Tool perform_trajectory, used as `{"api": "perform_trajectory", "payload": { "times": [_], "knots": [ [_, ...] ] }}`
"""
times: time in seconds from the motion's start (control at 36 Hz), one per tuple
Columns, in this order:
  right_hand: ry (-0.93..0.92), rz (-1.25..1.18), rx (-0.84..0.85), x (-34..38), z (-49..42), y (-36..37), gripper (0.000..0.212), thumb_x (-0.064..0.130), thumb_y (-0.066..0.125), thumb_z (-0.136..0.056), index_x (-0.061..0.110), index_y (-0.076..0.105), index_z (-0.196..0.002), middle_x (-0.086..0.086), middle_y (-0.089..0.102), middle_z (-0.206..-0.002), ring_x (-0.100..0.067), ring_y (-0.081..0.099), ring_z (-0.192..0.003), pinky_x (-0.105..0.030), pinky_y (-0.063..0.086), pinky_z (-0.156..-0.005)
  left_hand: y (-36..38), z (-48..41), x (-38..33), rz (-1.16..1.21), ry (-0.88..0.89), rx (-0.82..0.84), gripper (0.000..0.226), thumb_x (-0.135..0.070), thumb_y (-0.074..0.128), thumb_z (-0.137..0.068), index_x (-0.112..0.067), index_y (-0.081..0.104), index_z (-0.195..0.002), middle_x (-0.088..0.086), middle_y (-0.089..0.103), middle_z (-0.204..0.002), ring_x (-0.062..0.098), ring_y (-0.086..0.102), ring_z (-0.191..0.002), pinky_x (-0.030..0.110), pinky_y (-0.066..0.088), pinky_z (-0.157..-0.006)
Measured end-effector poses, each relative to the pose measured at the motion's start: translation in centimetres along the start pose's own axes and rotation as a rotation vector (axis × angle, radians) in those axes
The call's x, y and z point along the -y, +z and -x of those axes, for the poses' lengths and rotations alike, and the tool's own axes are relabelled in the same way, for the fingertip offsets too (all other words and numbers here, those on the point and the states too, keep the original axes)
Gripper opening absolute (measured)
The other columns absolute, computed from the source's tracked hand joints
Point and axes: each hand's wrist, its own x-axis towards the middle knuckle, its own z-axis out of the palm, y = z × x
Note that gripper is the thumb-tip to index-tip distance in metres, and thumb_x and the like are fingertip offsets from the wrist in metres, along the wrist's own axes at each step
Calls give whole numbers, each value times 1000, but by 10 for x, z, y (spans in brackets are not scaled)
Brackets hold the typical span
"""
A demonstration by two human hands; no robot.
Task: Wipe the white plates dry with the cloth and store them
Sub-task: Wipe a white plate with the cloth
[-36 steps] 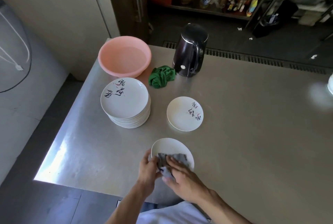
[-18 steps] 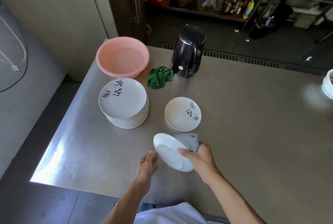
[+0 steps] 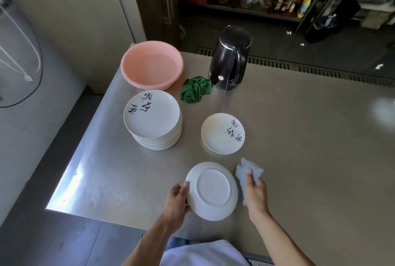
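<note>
Round white plate (image 3: pixel 211 191): turned underside up, foot ring showing, near the front edge of the brushed steel table (image 3: pixel 299 148). From this angle I cannot tell whether it rests on the steel or is lifted off it.

Left hand (image 3: pixel 177 200): grips the plate's left rim, thumb on the upturned base side, fingers curled under the edge.

Right hand (image 3: pixel 255 195): just beside the plate's right rim, fingers closed around a crumpled grey-blue cloth (image 3: pixel 249 172). Most of the cloth sticks out beyond the fingers; a corner hangs below the palm. Cloth is off the plate's base.

Single white plate (image 3: pixel 222 133): face up, black brush lettering on its right side, flat on the table behind the held plate and apart from it.

Stack of white plates (image 3: pixel 152 116): to the left of the single one, top plate face up with the same lettering.

Further back: crumpled green rag (image 3: pixel 195 89) lies between a pink plastic basin (image 3: pixel 151 64) at the table's far left corner and a black electric kettle (image 3: pixel 229 58), touching the kettle's base.
</note>
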Motion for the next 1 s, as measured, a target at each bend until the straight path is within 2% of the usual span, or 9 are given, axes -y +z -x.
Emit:
{"api": "perform_trajectory", "payload": {
  "times": [0.08, 0.14, 0.19, 0.25, 0.31, 0.47, 0.72, 0.89, 1.0],
  "knots": [
    [-219, 262, 195, -5, 8, 10, 35, 45, 44, -103, 27, 64, -125, 3, 69, -123, 0, 63, -103, -16, 43, -88, 4, -1, 3, 11, -14, -17, 29, -32, 51, -107, -4, 57, -108, 6, 70, -86, 17, 72, -74, 32, 58, -63],
    [-405, 421, 347, -7, 13, 19, 41, 39, 44, -101, 22, 55, -138, 5, 58, -139, -2, 54, -119, -18, 39, -102, 10, -1, 6, 7, -14, -9, 30, -32, 50, -107, -3, 56, -110, 8, 70, -87, 18, 72, -75, 33, 59, -64],
    [-562, 625, 498, -15, 19, 31, 46, 25, 46, -103, 15, 44, -147, -2, 41, -155, -17, 37, -143, -29, 20, -121, 16, -2, 7, 10, -13, 9, 32, -32, 48, -108, -1, 56, -111, 10, 73, -88, 22, 72, -80, 37, 60, -68],
    [-660, 829, 562, -24, 27, 38, 55, 28, 42, -105, 9, 29, -155, -8, 14, -165, -21, 9, -154, -25, -4, -123, 21, -3, 7, 35, -15, 30, 34, -31, 45, -110, 2, 56, -114, 17, 76, -99, 29, 73, -88, 42, 61, -75],
    [-741, 911, 584, -30, 35, 36, 58, 29, 38, -105, 9, 20, -157, -6, 2, -164, -21, 0, -154, -29, -10, -123, 22, -4, 6, 59, -20, 29, 37, -29, 42, -111, 4, 58, -116, 22, 75, -103, 31, 74, -90, 40, 60, -73],
    [-869, 977, 731, -42, 35, -2, 64, 45, 33, -105, 16, 14, -159, 3, -7, -164, -11, -8, -153, -28, -3, -124, 20, -3, 6, 55, -64, -4, 30, -28, 43, -111, -2, 58, -109, 15, 75, -88, 24, 75, -77, 36, 60, -62],
    [-552, 1035, 461, -32, 14, 32, 61, 40, 27, -108, 16, 5, -159, -6, -7, -166, -15, -14, -152, -27, -18, -118, 29, 7, 11, -7, -39, 66, 30, -27, 41, -111, -9, 60, -126, 18, 72, -116, 30, 71, -99, 45, 62, -79],
    [-840, 909, 790, -29, 33, 18, 56, 39, 32, -107, 21, 16, -158, 9, -3, -164, -8, -7, -153, -28, -4, -124, 21, 2, 4, 52, -29, -12, 32, -23, 39, -112, -5, 64, -122, 17, 76, -108, 28, 73, -93, 39, 60, -73],
    [-878, 943, 791, -40, 28, -1, 55, 41, 28, -107, 21, 19, -158, 7, 1, -166, -9, -3, -154, -27, -1, -124, 18, 3, 5, 41, -20, -8, 29, -24, 40, -112, -9, 63, -120, 14, 77, -103, 25, 75, -88, 37, 60, -68]
  ]
}}
